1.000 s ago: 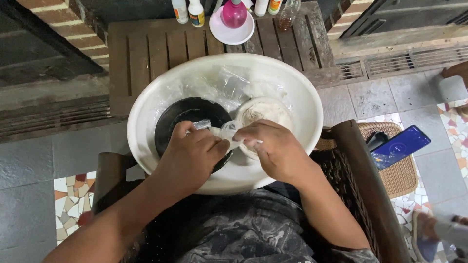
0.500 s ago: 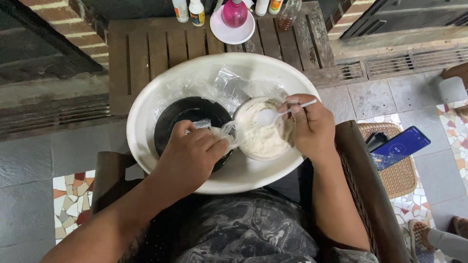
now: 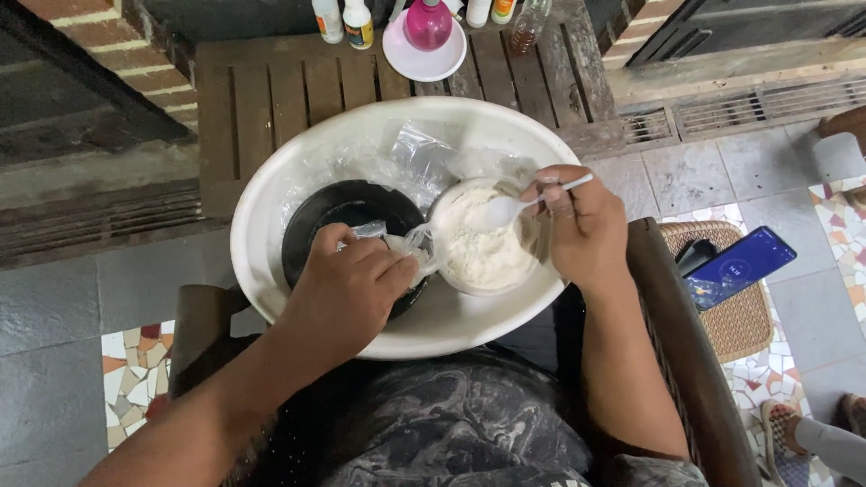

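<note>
- large white basin (image 3: 271,271): rests on the person's lap, its far rim against the wooden slatted bench (image 3: 271,99).
- black pan (image 3: 347,212): lies in the left half of the basin, partly under the left hand.
- white bowl of flour (image 3: 483,243): stands in the right half of the basin, just beside the pan.
- clear plastic bags (image 3: 419,162): crumpled against the far wall of the basin, behind pan and bowl.
- left hand (image 3: 347,289): fingers closed around a small clear plastic bag (image 3: 401,243), held over the pan's right edge, touching the bowl's left rim.
- right hand (image 3: 582,221): fingers pinched on the handle of a white plastic spoon (image 3: 519,206); the spoon bowl sits over the flour.
- pink bottle (image 3: 428,22): stands on a white plate (image 3: 424,61) at the far edge of the bench.
- phone (image 3: 740,266): lies on a wicker stool (image 3: 731,316) to the right of the chair arm.
</note>
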